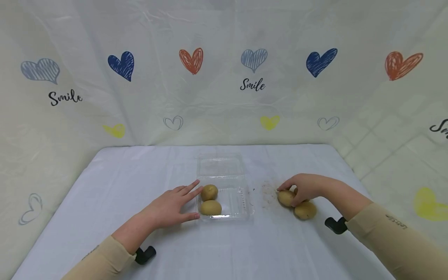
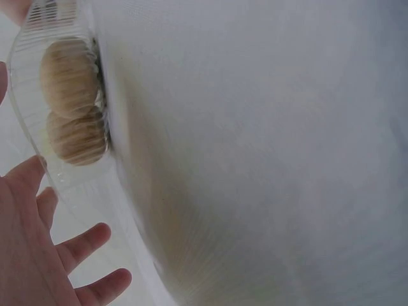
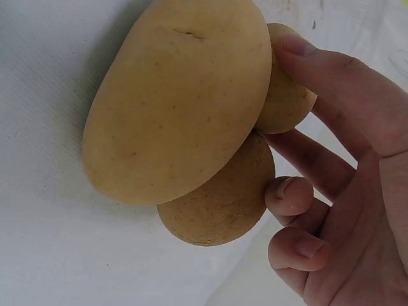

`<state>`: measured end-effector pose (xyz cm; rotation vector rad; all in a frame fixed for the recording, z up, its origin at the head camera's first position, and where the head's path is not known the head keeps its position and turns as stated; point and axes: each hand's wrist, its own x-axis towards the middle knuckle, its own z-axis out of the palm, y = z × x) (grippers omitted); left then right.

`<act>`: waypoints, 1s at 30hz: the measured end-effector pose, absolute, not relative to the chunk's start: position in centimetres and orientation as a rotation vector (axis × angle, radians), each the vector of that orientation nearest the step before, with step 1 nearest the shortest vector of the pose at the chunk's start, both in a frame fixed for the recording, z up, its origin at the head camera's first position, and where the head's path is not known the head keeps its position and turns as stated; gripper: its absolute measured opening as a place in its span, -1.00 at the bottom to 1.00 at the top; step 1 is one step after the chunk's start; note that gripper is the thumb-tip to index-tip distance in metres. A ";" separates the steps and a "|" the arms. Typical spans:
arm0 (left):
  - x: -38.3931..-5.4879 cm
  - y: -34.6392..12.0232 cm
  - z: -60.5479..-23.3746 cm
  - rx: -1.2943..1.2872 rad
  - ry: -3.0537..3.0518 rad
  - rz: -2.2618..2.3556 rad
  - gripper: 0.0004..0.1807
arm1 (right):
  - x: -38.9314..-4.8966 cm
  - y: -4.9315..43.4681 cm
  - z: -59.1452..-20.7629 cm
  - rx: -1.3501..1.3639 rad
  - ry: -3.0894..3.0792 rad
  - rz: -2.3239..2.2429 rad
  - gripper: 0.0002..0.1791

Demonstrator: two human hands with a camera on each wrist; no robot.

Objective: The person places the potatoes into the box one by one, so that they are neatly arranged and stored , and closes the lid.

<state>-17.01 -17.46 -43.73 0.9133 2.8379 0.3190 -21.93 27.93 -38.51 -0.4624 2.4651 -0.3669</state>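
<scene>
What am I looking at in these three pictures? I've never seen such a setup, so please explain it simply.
There is no machine here, just a person's two bare hands. The wide picture is taken from the head, looking forward and down; the two closer ones are taken from the left and right wrists.

On a white cloth stands an open clear plastic box, its lid folded back, with two potatoes inside. The left hand is spread at the box's left side, holding nothing. The right hand has its thumb and fingers around one potato. Two more potatoes lie close by, clearest from the right wrist.
</scene>
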 end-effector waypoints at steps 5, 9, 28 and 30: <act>-17.0 -17.4 -43.8 0.906 2.838 0.316 -0.05 | -21.9 27.8 -38.5 -0.491 2.492 -0.339 -0.45; -17.0 -17.4 -43.6 0.910 2.834 0.315 -0.05 | -21.8 27.8 -38.4 -0.527 2.517 -0.321 -0.46; -16.9 -17.1 -43.4 0.913 2.821 0.323 -0.05 | -22.0 26.5 -36.4 -0.619 2.642 -0.371 -0.47; -16.9 -17.1 -43.4 0.914 2.826 0.322 -0.06 | -22.0 25.9 -36.2 -0.637 2.640 -0.404 -0.47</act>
